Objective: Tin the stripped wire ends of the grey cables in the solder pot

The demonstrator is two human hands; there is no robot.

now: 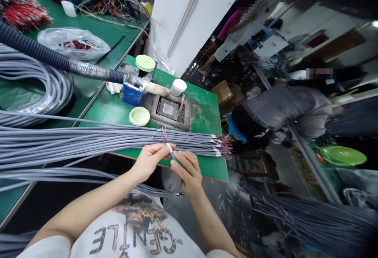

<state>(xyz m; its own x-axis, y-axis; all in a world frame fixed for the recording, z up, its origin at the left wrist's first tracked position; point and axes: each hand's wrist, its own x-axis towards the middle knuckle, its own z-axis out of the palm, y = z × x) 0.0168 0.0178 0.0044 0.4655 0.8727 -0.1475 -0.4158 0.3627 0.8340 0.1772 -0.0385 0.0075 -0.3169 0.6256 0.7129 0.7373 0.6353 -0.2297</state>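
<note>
I've got the left hand (149,161) mid-frame, thumb and forefinger pinching the cable (173,155) near its white band (169,146), just below the splayed wires (162,133). Right hand (189,172) holds it lower, fingers curled. Cable tip at centre, seen against the cables (103,137) on the green bench (203,106).

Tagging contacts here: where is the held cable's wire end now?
In the head view, the wire end is left of centre, just beyond the left hand, seen against the grey cables lying across the green table.
</note>
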